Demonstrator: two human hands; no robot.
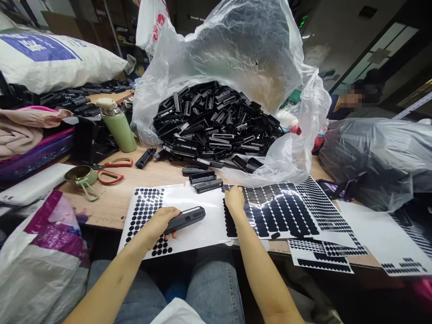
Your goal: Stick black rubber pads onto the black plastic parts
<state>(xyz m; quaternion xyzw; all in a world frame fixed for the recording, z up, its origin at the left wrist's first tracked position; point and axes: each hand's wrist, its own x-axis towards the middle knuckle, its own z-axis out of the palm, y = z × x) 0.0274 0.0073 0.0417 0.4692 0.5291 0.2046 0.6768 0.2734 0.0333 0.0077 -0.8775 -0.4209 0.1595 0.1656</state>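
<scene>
Presently, left hand grips black part over white sheet; long axis slants right, slightly forward. Right hand, fingers bunched, at sticker sheet; hold unclear. Bare white beyond tip; near margin overhangs table edge.

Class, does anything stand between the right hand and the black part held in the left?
Nothing visible does. Between the right hand and the black part in the left hand, only flat white sheet shows; the loose parts lie farther back.
</scene>
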